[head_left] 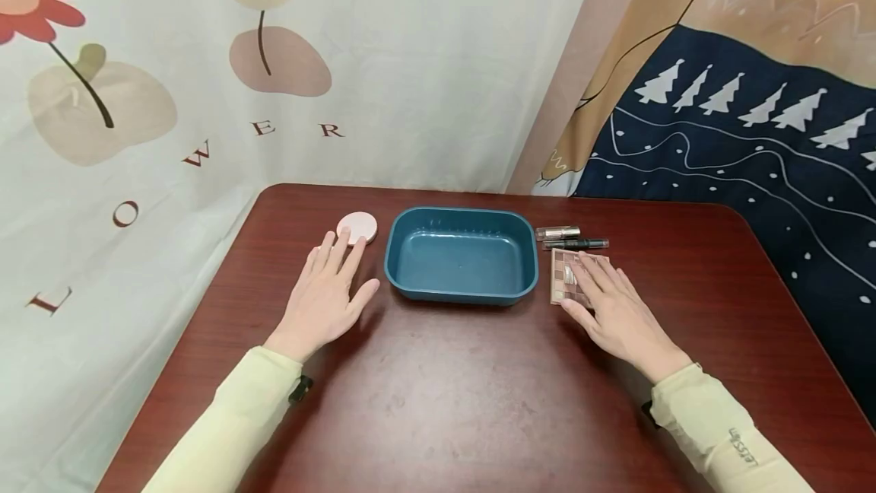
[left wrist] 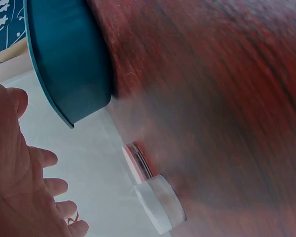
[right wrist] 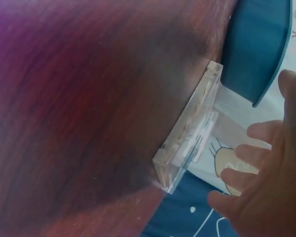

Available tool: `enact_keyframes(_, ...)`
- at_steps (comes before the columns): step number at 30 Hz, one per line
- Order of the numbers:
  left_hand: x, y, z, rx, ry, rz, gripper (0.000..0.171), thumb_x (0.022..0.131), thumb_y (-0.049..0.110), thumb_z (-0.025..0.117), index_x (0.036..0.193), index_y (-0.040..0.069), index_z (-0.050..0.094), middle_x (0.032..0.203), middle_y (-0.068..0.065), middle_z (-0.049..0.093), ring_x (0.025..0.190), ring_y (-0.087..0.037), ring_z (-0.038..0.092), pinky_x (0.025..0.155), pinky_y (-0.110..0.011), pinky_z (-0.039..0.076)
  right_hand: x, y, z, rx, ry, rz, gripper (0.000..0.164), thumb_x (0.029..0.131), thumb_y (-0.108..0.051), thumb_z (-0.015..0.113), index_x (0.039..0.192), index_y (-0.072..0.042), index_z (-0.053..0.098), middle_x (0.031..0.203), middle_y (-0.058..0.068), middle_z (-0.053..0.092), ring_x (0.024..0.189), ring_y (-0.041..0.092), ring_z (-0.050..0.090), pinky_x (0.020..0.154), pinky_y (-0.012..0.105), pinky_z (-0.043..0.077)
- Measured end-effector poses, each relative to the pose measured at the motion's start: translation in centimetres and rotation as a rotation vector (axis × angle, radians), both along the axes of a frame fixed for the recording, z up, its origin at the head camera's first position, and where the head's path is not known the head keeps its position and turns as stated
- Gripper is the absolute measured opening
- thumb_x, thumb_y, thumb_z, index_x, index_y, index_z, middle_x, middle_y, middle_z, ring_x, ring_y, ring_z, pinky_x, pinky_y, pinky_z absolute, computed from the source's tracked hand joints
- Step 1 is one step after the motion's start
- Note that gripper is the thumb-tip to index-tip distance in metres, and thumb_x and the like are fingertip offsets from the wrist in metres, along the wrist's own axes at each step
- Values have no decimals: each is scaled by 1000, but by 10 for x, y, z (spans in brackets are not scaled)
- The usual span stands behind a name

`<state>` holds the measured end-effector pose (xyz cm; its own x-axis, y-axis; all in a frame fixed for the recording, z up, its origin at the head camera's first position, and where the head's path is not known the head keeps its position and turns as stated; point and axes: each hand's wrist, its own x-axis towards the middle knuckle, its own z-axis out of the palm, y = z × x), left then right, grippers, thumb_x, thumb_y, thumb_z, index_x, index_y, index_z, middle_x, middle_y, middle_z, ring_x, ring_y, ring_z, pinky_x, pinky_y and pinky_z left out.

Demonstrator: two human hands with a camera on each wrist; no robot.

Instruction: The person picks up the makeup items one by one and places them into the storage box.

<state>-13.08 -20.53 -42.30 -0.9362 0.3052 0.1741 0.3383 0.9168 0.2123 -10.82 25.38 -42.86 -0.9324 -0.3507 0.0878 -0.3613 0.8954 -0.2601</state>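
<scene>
My left hand (head_left: 327,295) is held over the table's left side, fingers straight and spread, nothing in it. Its fingertips overlap a pale pink round compact (head_left: 363,224) in the head view. Beside that compact, a white round container (left wrist: 160,205) shows in the left wrist view; from the head it is mostly hidden by the hand. On the other side, my right hand (head_left: 616,314) hovers with extended fingers over a clear-lidded eyeshadow palette (head_left: 559,284), partly covering it. The right wrist view has the palette (right wrist: 190,128) lying flat below the fingers. Between the hands stands a blue plastic basin (head_left: 460,297) holding nothing.
Behind the palette lie a clear and silver cosmetic tube (head_left: 557,233) and a slim dark cosmetic pen (head_left: 578,244), right of the basin. The reddish-brown table (head_left: 452,402) has rounded back corners. Printed curtains (head_left: 424,97) hang just behind its far edge.
</scene>
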Motion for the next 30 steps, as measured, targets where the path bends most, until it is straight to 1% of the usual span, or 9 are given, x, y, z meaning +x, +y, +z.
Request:
enact_keyframes(5, 0, 5, 1, 30, 8, -2, 73, 104, 45, 53, 159, 2, 34, 168, -22, 24, 154, -47, 18, 122, -62, 18, 0, 2, -3, 3, 61, 12, 71, 99, -33, 68, 151, 8, 43, 157, 30, 39, 146, 50, 35, 117, 63, 31)
enact_keyframes(7, 1, 7, 2, 34, 12, -3, 73, 104, 44, 54, 159, 1, 35, 167, -23, 26, 154, -48, 20, 122, -62, 20, -1, 2, -6, -1, 87, 17, 70, 98, -32, 69, 150, 8, 45, 155, 30, 42, 144, 50, 37, 116, 62, 33)
enact_keyframes(10, 2, 10, 3, 41, 23, 1, 72, 104, 42, 55, 158, -1, 35, 164, -25, 30, 152, -49, 24, 122, -61, 22, -2, 2, -7, -6, 100, 11, 69, 98, -32, 70, 149, 8, 45, 153, 31, 44, 141, 50, 40, 115, 62, 35)
enact_keyframes(16, 2, 19, 4, 73, 26, 1, 68, 105, 38, 55, 154, -6, 39, 162, -26, 35, 150, -48, 30, 121, -59, 26, -3, 5, -7, -7, 90, -32, 67, 98, -32, 70, 147, 8, 48, 150, 31, 45, 136, 51, 43, 113, 63, 36)
enact_keyframes(21, 1, 25, 4, 103, 53, 9, 60, 104, 34, 57, 145, -9, 48, 154, -27, 44, 146, -46, 37, 117, -60, 33, -6, 7, -7, -15, 81, -34, 65, 98, -31, 70, 146, 7, 48, 150, 31, 45, 134, 52, 44, 112, 64, 36)
enact_keyframes(24, 1, 27, 2, 121, 64, 24, 55, 104, 33, 57, 137, -11, 54, 144, -28, 51, 138, -43, 46, 109, -60, 40, -7, 8, -8, -18, 60, -36, 65, 98, -31, 70, 146, 6, 48, 150, 32, 44, 134, 52, 44, 112, 64, 36)
enact_keyframes(27, 1, 30, 2, 143, 58, 39, 52, 104, 32, 58, 132, -11, 58, 131, -27, 58, 125, -41, 53, 103, -58, 44, -9, 10, -10, -32, 21, -39, 65, 98, -31, 70, 147, 6, 47, 151, 32, 42, 134, 53, 42, 112, 66, 36)
enact_keyframes(30, 1, 32, 2, 161, 32, 52, 51, 104, 32, 58, 130, -12, 59, 121, -27, 61, 115, -41, 56, 101, -56, 45, -10, 11, -11, -58, -27, -45, 66, 99, -30, 70, 148, 7, 45, 153, 32, 40, 136, 53, 40, 111, 67, 36)
